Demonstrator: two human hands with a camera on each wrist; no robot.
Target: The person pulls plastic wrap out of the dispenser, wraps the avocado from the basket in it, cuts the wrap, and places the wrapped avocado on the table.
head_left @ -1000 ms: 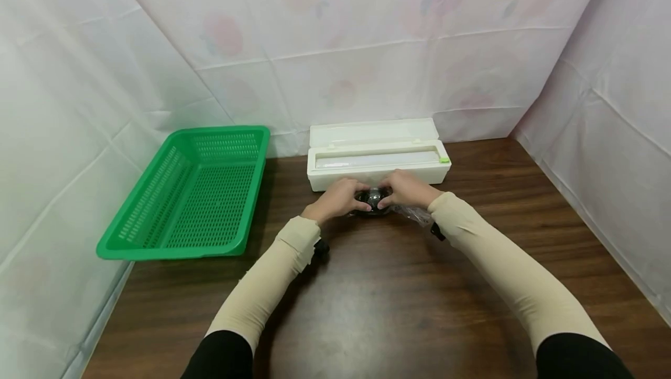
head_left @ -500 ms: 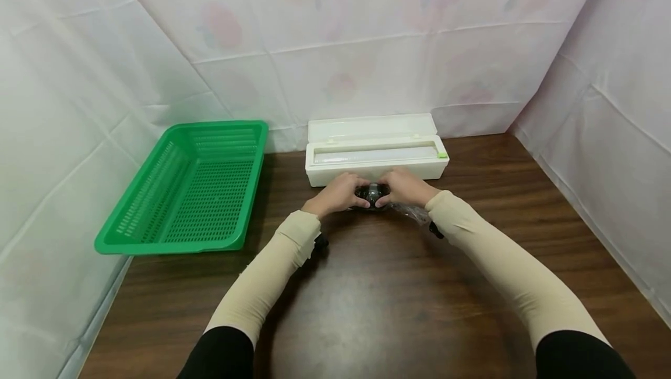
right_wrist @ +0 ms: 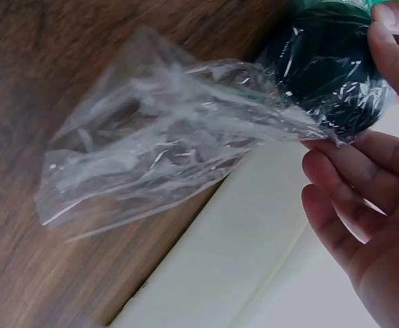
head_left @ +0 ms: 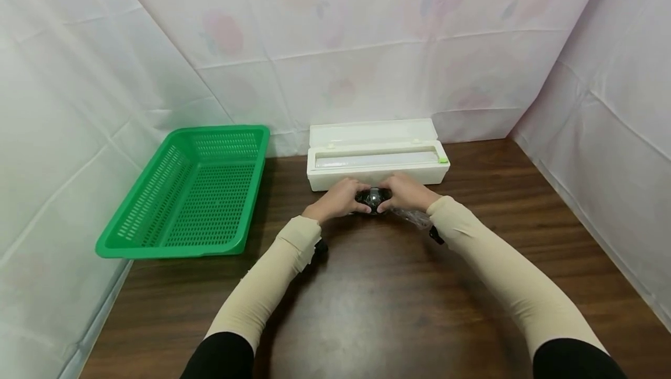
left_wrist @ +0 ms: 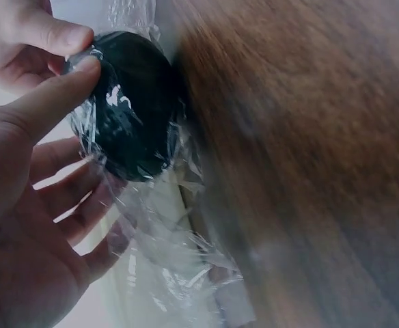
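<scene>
A dark, round, smooth object [head_left: 374,199] sits between both hands, close in front of the white box. Clear plastic film [right_wrist: 179,130] covers it and trails off loosely at both ends. My left hand [head_left: 341,199] holds the object's left side, its thumb on the near face and its fingers behind. From the other side my right hand [head_left: 410,192] holds it the same way. In the left wrist view the two thumbs nearly meet at the rim of the dark object [left_wrist: 134,109]. The exact kind of the object cannot be told.
The long white cling film box [head_left: 377,174] stands behind the hands, lid raised, with a roll [head_left: 377,159] inside and a small green tab at its right end. A green perforated basket [head_left: 180,248] stands at the left on the dark wooden table [head_left: 377,303]. Pale cloth walls enclose the table.
Both hands stay on the dark round object in nearly the same place. The head view tips slightly and comes back; the box and basket have not moved.
</scene>
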